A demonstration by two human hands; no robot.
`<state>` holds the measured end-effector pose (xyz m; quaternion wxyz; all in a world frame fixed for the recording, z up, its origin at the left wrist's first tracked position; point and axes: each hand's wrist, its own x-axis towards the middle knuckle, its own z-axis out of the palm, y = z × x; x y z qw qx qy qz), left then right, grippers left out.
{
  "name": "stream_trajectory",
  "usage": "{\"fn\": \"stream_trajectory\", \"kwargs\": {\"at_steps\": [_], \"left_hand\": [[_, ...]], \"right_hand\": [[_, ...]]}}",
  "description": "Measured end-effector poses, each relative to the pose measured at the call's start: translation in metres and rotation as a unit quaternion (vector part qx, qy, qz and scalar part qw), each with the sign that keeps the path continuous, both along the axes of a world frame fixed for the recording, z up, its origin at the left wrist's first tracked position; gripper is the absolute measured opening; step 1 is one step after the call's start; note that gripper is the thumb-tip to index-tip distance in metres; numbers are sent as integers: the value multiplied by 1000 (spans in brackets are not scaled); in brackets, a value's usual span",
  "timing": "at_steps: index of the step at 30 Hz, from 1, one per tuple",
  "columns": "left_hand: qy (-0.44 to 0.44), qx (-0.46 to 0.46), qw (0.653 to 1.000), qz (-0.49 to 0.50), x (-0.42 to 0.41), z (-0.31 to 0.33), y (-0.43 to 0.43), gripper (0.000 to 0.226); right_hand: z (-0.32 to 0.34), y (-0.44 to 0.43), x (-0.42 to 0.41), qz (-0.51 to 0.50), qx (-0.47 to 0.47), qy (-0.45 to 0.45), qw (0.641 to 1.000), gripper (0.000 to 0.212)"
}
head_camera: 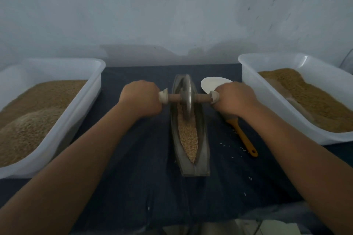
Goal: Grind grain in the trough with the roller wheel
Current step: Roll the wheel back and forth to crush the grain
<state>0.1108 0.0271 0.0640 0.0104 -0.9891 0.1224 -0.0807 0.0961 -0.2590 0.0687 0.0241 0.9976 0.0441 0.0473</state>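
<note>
Dark cloth covers the surface [133, 158]; a stocked tub [91, 89] sits handy at 9 o'clock. Left hand [141, 99] wraps one axle [172, 98] end, the roller wheel [187, 97] stands upright on grain [188, 137] in the trough [203, 149], right hand [236, 99] wraps the other, likely for even pressure

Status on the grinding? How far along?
Done: the grey boat-shaped metal trough is loaded with tan grain. In hand: left hand and right hand grip the wooden axle of the metal roller wheel, which sits in the trough's far half. Left: the near grain looks coarse, seemingly unground; more passes likely.
</note>
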Motion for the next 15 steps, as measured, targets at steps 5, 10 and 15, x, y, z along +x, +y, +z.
{"fn": "stream_trajectory", "kwargs": {"at_steps": [5, 10, 15], "left_hand": [[14, 0, 998, -62, -66, -25, 33, 31], [9, -1, 1000, -8, -25, -21, 15, 28], [-27, 18, 999, 3, 20, 3, -6, 34]], "right_hand": [[3, -17, -62, 74, -14, 84, 994, 24], [0, -3, -28, 45, 2, -32, 998, 30], [-7, 6, 4, -1, 3, -101, 995, 34]]}}
